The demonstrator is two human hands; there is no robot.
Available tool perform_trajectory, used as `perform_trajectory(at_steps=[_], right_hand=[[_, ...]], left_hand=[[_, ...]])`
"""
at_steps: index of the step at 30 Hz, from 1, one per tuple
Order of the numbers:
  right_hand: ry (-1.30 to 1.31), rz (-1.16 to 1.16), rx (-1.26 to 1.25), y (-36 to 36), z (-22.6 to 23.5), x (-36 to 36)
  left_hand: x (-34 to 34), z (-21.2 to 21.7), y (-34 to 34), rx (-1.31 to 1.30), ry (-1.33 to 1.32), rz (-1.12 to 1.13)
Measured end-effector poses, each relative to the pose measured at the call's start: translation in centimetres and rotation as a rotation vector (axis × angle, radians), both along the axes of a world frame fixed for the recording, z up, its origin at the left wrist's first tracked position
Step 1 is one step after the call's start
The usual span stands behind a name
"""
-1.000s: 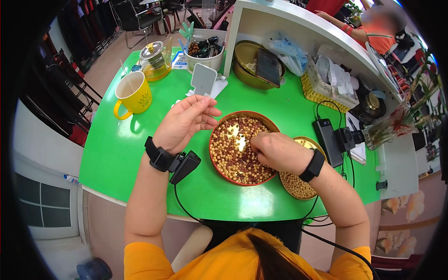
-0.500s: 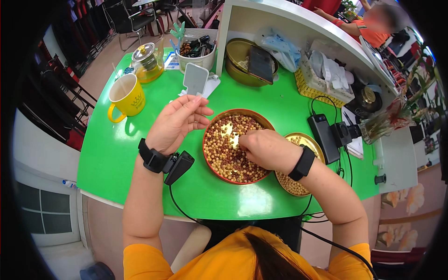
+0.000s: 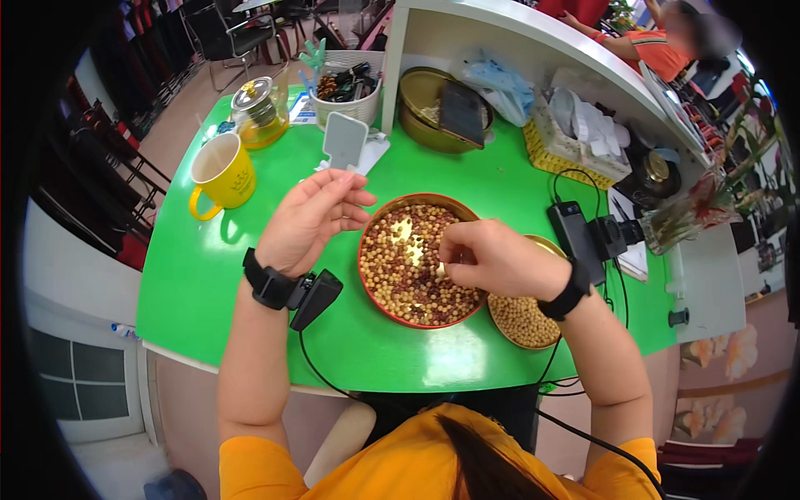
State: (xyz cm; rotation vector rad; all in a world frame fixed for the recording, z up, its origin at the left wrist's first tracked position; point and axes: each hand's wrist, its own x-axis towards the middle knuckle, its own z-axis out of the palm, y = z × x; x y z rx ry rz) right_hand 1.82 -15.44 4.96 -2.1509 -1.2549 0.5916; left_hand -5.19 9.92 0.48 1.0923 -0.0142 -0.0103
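While fingertips stay hidden among beans, can't tell what right hand [image 3: 492,260] pinches; curled over red tray [image 3: 372,283] near table's [image 3: 200,283] front edge. Left hand [image 3: 310,218] raised beside tray's left rim, fingers loose, empty. Second bean dish [image 3: 523,321] half covered by right wrist.

A tray of beans [image 3: 417,267] sits mid-table — a smaller tray [image 3: 521,312] just right of it. The mug [image 3: 221,171] stands far left (a jar [image 3: 260,112] behind it).

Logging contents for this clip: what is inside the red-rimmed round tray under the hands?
The red-rimmed tray holds a layer of small round tan and brown beans. The right hand covers its right part, so what lies beneath cannot be seen.
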Motion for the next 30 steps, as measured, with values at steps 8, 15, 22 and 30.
perform_trajectory(at_steps=[8, 15, 22, 30], right_hand=[[-0.01, -0.06, -0.275, -6.1, 2.2, 1.3], [-0.118, -0.179, -0.184, -4.4, 3.1, -0.4], [-0.241, 0.164, -0.209, 4.3, -0.2, 1.2], [-0.197, 0.182, -0.276, 6.2, -2.4, 2.5]], left_hand=[[-0.1, -0.6, 0.4, -0.001, 0.008, -0.008], [1.0, -0.3, -0.3, 0.028, -0.044, -0.017], [0.7, -0.2, -0.6, 0.047, 0.053, 0.015], [-0.2, 0.6, 0.0, 0.048, 0.02, 0.003]])
